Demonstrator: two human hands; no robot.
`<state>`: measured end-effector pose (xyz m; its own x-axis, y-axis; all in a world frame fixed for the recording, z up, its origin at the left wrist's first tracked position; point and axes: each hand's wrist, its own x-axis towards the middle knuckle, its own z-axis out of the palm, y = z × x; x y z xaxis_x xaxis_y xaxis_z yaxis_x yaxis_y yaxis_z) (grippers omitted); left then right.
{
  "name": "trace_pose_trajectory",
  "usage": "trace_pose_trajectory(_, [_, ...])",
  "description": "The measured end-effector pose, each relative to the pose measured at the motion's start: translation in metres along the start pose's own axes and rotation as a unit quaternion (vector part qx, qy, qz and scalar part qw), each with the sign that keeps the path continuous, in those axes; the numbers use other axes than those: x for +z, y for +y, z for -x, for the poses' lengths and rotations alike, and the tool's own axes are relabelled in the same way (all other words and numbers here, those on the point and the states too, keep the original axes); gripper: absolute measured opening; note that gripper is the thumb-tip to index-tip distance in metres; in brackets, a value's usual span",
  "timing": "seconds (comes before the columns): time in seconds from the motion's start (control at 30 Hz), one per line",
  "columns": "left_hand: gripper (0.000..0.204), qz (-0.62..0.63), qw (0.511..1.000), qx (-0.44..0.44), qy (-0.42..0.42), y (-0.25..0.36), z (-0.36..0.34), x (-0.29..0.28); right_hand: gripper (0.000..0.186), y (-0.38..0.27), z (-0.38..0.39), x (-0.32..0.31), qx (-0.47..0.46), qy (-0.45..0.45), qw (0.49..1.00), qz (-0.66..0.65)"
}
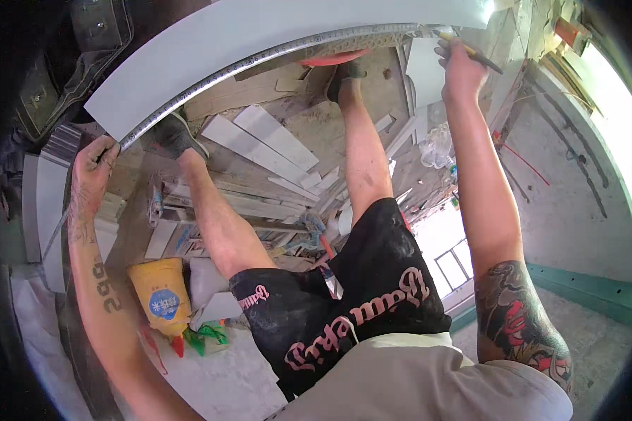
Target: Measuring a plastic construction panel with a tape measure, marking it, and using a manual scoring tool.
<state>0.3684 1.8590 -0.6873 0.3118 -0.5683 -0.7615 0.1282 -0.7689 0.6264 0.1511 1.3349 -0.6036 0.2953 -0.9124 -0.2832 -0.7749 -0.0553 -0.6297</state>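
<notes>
Pale shirt (428, 382) and black shorts (344, 309) close below. Up top, long white board (260, 42) with metal ruler (260, 59) flat along its edge. Left hand (95, 165), fingers clamped on ruler end, to stop slips. Right hand (463, 70), fingers pinched on pencil (474, 52) at far end. Pencil tip hard to see. White offcuts (274, 147) on floor.

place: building site | signs: cut tile strips (260, 151), rubble, bare concrete wall (562, 210)

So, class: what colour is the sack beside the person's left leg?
Yellow, with a round blue label; the sack shows best in the head view.
</notes>
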Motion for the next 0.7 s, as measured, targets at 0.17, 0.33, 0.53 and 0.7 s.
trace_pose_trajectory(0.17, [0.011, 0.009, 1.0, -0.015, 0.002, 0.0026, -0.0007, -0.0016, 0.016, 0.0024, -0.0033, 0.0012, 0.009, -0.006, 1.0, -0.019])
trace_pose_trajectory(0.33, [0.011, 0.009, 1.0, -0.023, 0.002, -0.0009, 0.0005, -0.0019, 0.023, 0.0048, -0.0039, 0.0012, 0.023, -0.006, 1.0, 0.007])
trace_pose_trajectory(0.53, [0.012, -0.008, 1.0, -0.022, -0.005, -0.0023, -0.0017, -0.0022, 0.025, -0.0007, -0.0056, 0.0007, 0.015, -0.004, 1.0, -0.006])
trace_pose_trajectory(0.7, [0.012, 0.016, 1.0, -0.014, 0.005, -0.0034, 0.0014, -0.0084, 0.025, -0.0023, -0.0041, 0.0071, 0.031, -0.013, 0.999, -0.012])
